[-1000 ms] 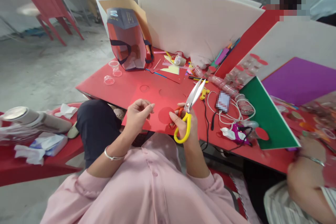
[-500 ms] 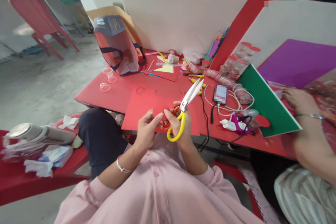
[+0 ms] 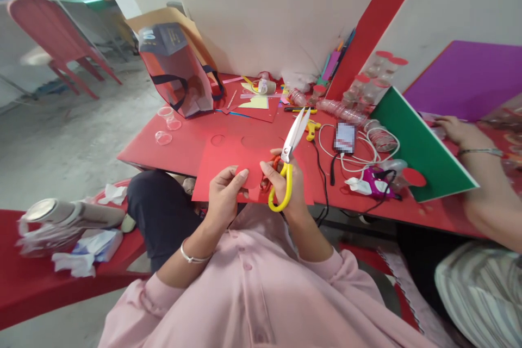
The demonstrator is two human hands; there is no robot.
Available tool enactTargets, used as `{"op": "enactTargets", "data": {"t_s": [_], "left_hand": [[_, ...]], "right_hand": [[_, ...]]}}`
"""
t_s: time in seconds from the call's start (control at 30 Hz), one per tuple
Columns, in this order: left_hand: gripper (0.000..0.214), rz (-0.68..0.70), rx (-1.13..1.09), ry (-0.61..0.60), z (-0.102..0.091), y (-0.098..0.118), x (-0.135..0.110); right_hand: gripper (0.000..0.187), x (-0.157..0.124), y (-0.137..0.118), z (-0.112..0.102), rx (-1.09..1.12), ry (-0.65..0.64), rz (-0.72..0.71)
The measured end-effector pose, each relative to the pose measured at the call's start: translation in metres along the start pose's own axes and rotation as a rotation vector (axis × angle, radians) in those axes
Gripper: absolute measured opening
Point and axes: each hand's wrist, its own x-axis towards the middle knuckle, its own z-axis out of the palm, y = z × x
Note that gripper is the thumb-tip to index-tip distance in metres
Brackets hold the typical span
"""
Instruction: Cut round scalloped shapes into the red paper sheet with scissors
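Note:
My right hand (image 3: 290, 187) is closed round the yellow and orange handles of a pair of scissors (image 3: 289, 159), whose white blades point up and away and are closed. My left hand (image 3: 225, 198) pinches the near edge of a red paper sheet (image 3: 228, 160) that lies over the front edge of the red table (image 3: 163, 155). Both hands meet at a rounded red flap of that sheet, between my thumbs. The sheet has round holes cut in it.
A paper bag (image 3: 175, 68) stands at the back left beside clear cups (image 3: 165, 125). White cables, a phone (image 3: 345, 137) and a glue gun (image 3: 377, 185) lie to the right, by green (image 3: 420, 149) and purple boards. Another person's arm (image 3: 477, 174) reaches in at right. A red bench (image 3: 24, 277) holds tissues.
My hands have come together on the red sheet near its front edge. The scissor blades have swung more upright. The other person's hand has moved further up the table.

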Motion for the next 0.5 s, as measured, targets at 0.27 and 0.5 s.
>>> {"op": "enactTargets", "data": {"t_s": [0.27, 0.5], "left_hand": [[0.04, 0.072, -0.037, 0.1, -0.002, 0.019, 0.008], [0.038, 0.112, 0.016, 0.126, -0.005, 0.017, 0.01]], "right_hand": [[0.065, -0.025, 0.027, -0.026, -0.135, -0.249, -0.004], [0.059, -0.051, 0.039, -0.036, -0.171, -0.385, 0.034]]}}
